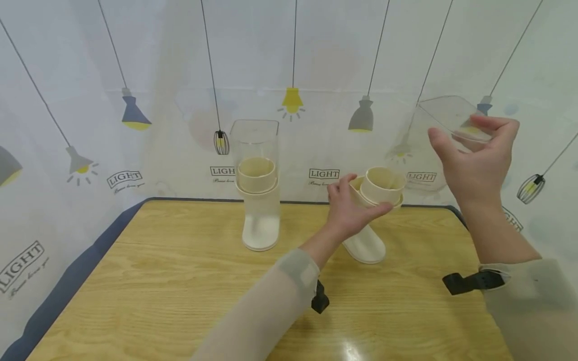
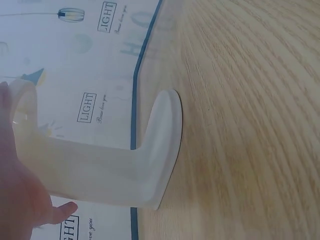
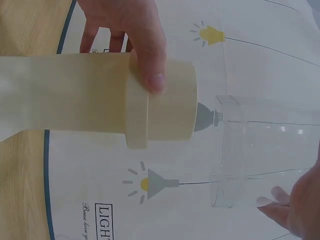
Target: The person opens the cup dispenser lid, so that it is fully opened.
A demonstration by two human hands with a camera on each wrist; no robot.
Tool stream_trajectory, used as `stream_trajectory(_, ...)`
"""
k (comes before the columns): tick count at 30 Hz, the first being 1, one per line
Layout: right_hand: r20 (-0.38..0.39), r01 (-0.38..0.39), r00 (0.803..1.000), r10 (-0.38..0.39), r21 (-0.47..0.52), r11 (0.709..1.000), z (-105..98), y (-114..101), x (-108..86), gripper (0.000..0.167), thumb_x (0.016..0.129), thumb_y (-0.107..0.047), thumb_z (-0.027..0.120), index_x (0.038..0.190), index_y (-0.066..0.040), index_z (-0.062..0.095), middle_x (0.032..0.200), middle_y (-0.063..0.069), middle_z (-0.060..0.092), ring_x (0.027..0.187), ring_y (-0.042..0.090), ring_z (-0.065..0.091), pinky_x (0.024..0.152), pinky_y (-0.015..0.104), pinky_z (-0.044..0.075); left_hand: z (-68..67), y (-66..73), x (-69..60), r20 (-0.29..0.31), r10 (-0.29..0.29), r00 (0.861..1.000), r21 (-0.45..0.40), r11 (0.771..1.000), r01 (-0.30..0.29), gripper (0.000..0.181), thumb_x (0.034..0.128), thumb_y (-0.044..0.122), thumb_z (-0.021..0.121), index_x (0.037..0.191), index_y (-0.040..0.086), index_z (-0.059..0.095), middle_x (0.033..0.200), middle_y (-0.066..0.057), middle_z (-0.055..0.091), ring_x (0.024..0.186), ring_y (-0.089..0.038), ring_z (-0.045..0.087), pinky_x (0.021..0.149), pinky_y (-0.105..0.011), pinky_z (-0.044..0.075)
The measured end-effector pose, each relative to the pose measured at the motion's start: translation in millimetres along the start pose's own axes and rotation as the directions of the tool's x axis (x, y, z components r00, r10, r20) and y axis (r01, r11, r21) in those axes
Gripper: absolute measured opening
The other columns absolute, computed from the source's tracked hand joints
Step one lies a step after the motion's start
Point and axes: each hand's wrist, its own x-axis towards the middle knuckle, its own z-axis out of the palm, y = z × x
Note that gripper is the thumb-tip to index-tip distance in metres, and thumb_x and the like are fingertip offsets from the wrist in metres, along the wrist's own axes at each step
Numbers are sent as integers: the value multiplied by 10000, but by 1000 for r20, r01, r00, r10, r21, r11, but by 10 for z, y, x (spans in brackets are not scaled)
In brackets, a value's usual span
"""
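My left hand (image 1: 351,213) grips the upper ring of a cream plastic stand (image 1: 367,246), which tilts slightly on the table. A round cream collar (image 1: 383,193) rises from that ring. In the right wrist view, my left thumb presses on the collar's side. My right hand (image 1: 480,168) holds a clear plastic container (image 3: 270,142), raised to the right of the stand. A gap separates the container's rim from the collar. The left wrist view shows the stand's curved foot (image 2: 167,145) and part of my left hand (image 2: 22,200).
To the left, a matching cream stand (image 1: 261,235) stands upright at the back of the wooden table (image 1: 180,286), with a clear container (image 1: 255,133) on top. Behind the table hangs a white cloth (image 1: 167,125) printed with lamps.
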Motion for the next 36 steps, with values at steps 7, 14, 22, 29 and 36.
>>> stream_trajectory(7, -60, -102, 993, 99, -44, 994, -167, 126, 61, 607, 899, -357, 858, 1371, -323, 477, 1454, -180, 444, 1184, 23, 657, 863, 200, 513, -84, -31, 43, 35, 12, 999, -25, 1000, -11, 1129, 786, 571, 961, 1692, 328, 332, 1623, -95, 405, 1400, -254, 496, 1178, -481, 502)
stream_trajectory(14, -114, -200, 976, 185, -129, 971, -352, 418, 132, 641, 904, -470, 854, 1392, -385, 448, 1528, -220, 414, 1234, -16, 617, 863, 187, 467, -152, -77, 100, 94, 16, 995, -39, 999, -12, 1074, 829, 585, 913, 1704, 345, 339, 1683, -104, 412, 1474, -271, 490, 1229, -497, 466)
stream_trajectory(22, -86, -301, 954, 288, -241, 923, -496, 879, 139, 684, 908, -599, 814, 1431, -443, 401, 1558, -252, 355, 1207, -43, 528, 873, 204, 447, -271, -100, 177, 220, -8, 976, -47, 999, 19, 1091, 883, 620, 848, 1748, 433, 210, 1798, -117, 309, 1647, -358, 343, 1284, -623, 377)
stream_trajectory(29, 25, -359, 923, 384, -305, 882, -586, 1343, 103, 772, 897, -662, 806, 1465, -420, 344, 1583, -203, 301, 1209, 9, 485, 884, 209, 453, -336, -133, 250, 293, 31, 956, -100, 995, -2, 1078, 927, 564, 821, 1770, 360, 181, 1792, -125, 320, 1605, -364, 408, 1268, -603, 406)
stream_trajectory(36, 91, -372, 894, 439, -397, 839, -564, 1738, 5, 952, 908, -741, 739, 1578, -282, 243, 1780, 98, 146, 1502, 359, 372, 944, 314, 426, -365, -158, 298, 336, 43, 941, -108, 994, -7, 1050, 955, 545, 787, 1773, 369, 153, 1741, -158, 403, 1515, -370, 518, 1210, -558, 480)
